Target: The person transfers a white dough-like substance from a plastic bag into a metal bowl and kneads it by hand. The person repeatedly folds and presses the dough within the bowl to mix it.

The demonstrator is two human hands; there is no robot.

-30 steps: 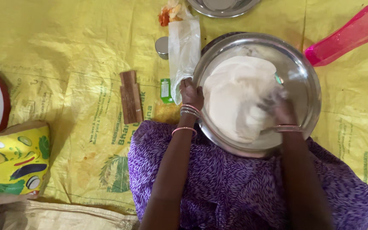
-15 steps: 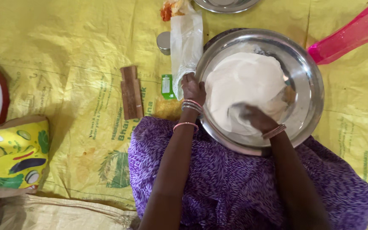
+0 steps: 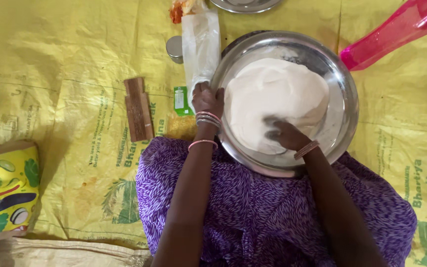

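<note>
Down in the steel bowl point(image 3: 344, 106), my right hand point(image 3: 285, 136) presses curled fingers into the white dough point(image 3: 277, 94); my left hand point(image 3: 207, 99) grips the rim. Close left lie a plastic bag point(image 3: 201, 44) and wooden comb point(image 3: 138, 109); a pink bottle point(image 3: 396, 29) crowds upper right. Yellow sheet point(image 3: 65, 64) spreads leftward.

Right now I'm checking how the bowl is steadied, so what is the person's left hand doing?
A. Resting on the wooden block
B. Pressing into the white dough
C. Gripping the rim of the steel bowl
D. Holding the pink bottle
C: the left hand grips the near-left rim of the steel bowl, while the right hand presses into the white dough.
</note>
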